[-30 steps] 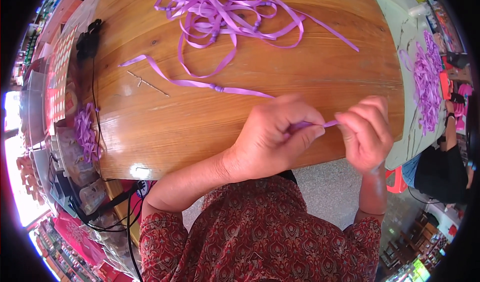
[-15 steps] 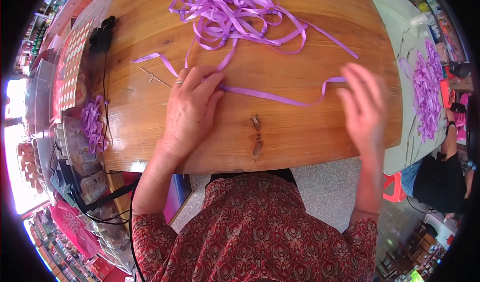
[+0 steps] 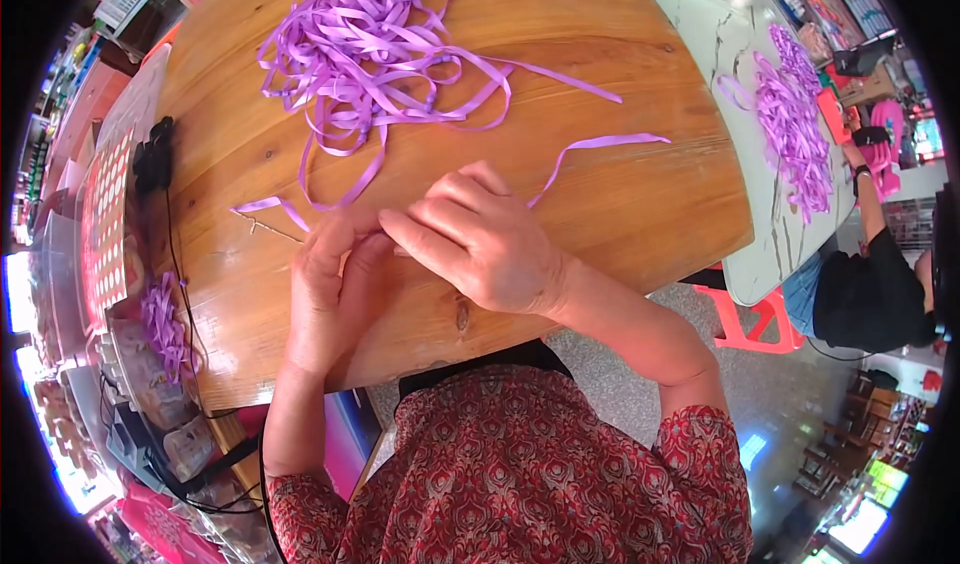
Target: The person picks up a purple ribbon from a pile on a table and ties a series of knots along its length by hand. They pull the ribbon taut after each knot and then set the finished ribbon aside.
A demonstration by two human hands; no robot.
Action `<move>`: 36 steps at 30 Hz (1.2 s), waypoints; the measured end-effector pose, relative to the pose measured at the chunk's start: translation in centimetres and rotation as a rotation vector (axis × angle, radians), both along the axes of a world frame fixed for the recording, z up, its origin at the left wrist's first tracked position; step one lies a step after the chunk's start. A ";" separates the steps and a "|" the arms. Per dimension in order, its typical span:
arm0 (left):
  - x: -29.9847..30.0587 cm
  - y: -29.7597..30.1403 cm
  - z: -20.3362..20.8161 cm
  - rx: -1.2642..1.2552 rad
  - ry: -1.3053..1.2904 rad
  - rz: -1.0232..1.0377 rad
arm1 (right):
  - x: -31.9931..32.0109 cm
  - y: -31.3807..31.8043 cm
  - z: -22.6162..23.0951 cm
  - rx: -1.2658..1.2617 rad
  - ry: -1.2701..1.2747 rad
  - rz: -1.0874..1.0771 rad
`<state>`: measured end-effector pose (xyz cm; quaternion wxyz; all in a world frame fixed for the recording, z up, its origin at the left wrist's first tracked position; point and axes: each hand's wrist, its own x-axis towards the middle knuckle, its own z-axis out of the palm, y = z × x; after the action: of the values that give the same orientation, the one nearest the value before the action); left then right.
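My left hand (image 3: 330, 269) and my right hand (image 3: 485, 239) meet over the wooden table, fingertips together. The left thumb and forefinger are closed in a pinch on a purple ribbon, the pinched part being hidden. One ribbon tail (image 3: 605, 142) comes out beyond my right hand; another short end (image 3: 268, 204) lies beyond my left. Curled over against the left fingertips, the right fingers are closed, and what they grip is hidden. A thin metal rod with a small crosspiece (image 3: 254, 223) sticks out by my left hand. Farther off lies a tangled heap of purple ribbons (image 3: 360, 54).
More purple ribbons lie on a pale marbled table (image 3: 795, 134) at the right and hang in a bunch (image 3: 165, 329) at the left. A black cable (image 3: 180, 274) runs along the left table edge. A red stool (image 3: 755, 319) and another person (image 3: 870, 289) are at the right.
My right hand has come left from the ribbon's far end to my left hand, and its fingers have closed. The whole view has shifted and turned somewhat.
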<state>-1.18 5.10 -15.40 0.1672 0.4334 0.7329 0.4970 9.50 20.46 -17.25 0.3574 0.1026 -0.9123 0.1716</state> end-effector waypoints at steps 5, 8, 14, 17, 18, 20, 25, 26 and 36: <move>0.7 -0.4 0.8 0.070 -0.506 -0.018 | 0.3 0.3 1.3 -0.020 0.061 0.035; 0.3 -0.6 0.9 0.111 -0.468 -0.078 | 0.6 0.3 2.1 -0.060 0.079 0.085; -1.5 -1.4 2.9 0.090 0.002 -0.184 | 3.6 2.5 4.3 -0.361 -0.043 0.117; -3.2 -3.0 3.1 0.108 0.157 -0.109 | 7.4 5.3 4.3 -0.746 -0.124 0.003; -3.8 -3.4 3.2 0.143 0.175 -0.060 | 9.0 6.5 4.3 -0.869 -0.112 -0.077; -5.3 -4.6 2.4 0.153 0.097 0.013 | 12.1 9.7 3.4 -1.083 0.070 -0.203; -7.2 -7.4 1.2 0.177 -0.081 0.229 | 17.7 14.8 1.8 -1.173 0.276 -0.327; -6.6 -7.0 1.2 0.174 -0.084 0.227 | 17.8 14.0 2.0 -1.091 0.169 -0.365; 2.0 5.2 2.0 0.383 -0.071 -0.355 | 11.2 8.3 8.5 -0.851 -0.057 0.039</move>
<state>0.84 10.34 -13.36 0.1923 0.5612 0.5318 0.6044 20.67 28.74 -8.80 0.3393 -0.0415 -0.7674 0.5424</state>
